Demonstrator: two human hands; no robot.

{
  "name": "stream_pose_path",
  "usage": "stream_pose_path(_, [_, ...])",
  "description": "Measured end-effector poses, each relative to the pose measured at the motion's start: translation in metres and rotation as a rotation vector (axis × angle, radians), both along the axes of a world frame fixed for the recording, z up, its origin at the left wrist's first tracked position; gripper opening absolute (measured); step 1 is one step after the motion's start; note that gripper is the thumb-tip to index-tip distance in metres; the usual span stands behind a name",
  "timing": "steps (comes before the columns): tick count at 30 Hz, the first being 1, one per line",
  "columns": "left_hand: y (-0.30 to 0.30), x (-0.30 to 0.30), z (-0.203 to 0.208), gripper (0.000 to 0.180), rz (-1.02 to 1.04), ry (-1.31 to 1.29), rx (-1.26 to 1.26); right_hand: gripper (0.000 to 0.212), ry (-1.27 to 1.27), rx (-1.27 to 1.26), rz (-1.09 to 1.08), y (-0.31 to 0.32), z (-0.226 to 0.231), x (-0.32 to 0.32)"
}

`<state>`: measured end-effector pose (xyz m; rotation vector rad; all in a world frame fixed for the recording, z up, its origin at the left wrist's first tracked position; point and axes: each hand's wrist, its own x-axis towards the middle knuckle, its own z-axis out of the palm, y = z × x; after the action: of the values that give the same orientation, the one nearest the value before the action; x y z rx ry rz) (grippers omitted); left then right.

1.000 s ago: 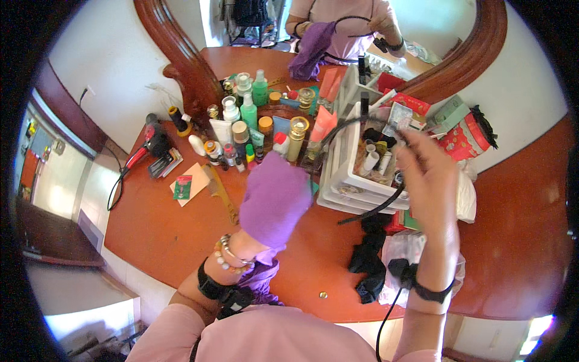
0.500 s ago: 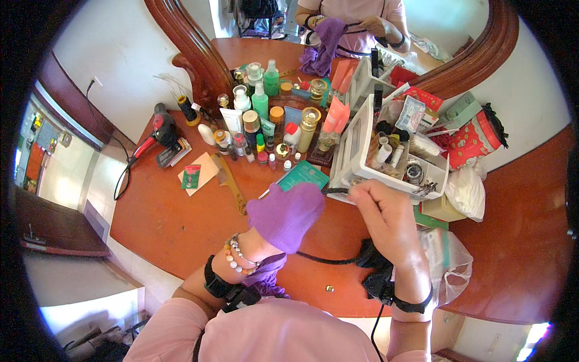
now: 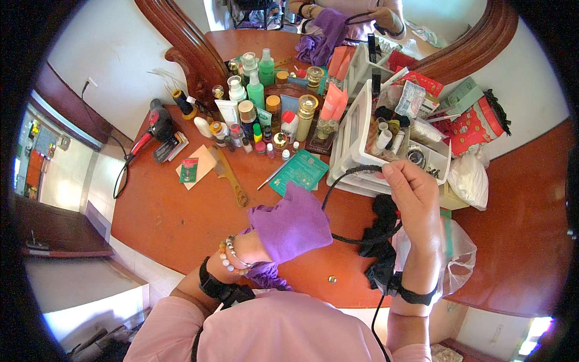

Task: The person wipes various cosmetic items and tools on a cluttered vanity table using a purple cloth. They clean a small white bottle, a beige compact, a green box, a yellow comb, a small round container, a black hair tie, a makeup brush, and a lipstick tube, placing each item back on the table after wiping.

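Purple cloth (image 3: 292,223) covers my left hand and hides its fingers; it is bunched round them, and a fold hangs under the wrist. A black braided cord (image 3: 347,175) comes out of the cloth and bows up to my right hand (image 3: 411,190), which pinches it between thumb and fingers. A lower stretch of the cord runs from the cloth toward a ruffled black fabric piece (image 3: 379,232) under my right hand; whether they are joined I cannot tell. Both hands are above the brown table (image 3: 181,232). The mirror shows the cloth and cord from the front.
Bottles and jars (image 3: 256,96) crowd the back below the mirror. A filled white drawer organizer (image 3: 356,130) stands right of them. A green packet (image 3: 301,171), comb (image 3: 226,178) and hair dryer (image 3: 160,123) lie leftward. A clear plastic bag (image 3: 461,253) rests beside my right forearm.
My right hand has moved up and right, pulling a longer bow of the cord out from the cloth. The cloth-covered left hand has turned and lies slightly lower and to the right.
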<state>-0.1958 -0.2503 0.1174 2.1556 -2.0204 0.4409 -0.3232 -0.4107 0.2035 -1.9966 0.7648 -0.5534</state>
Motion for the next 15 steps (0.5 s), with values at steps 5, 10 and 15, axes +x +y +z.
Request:
stream_pose_path(5, [0.004, 0.031, -0.064, 0.032, -0.156, 0.814, -0.002, 0.021, -0.064, 0.106, -0.107, -0.003, 0.005, -0.003])
stream_pose_path(10, [-0.013, -0.006, -0.012, 0.023, 0.265, 0.190, 0.039, 0.020, -0.114, 0.023, -0.104, -0.005, -0.012, -0.006])
stream_pose_path(15, [-0.006, -0.002, -0.014, 0.023, -0.086, -0.051, 0.102, 0.022, -0.169, 0.259, -0.091, 0.005, -0.014, 0.004])
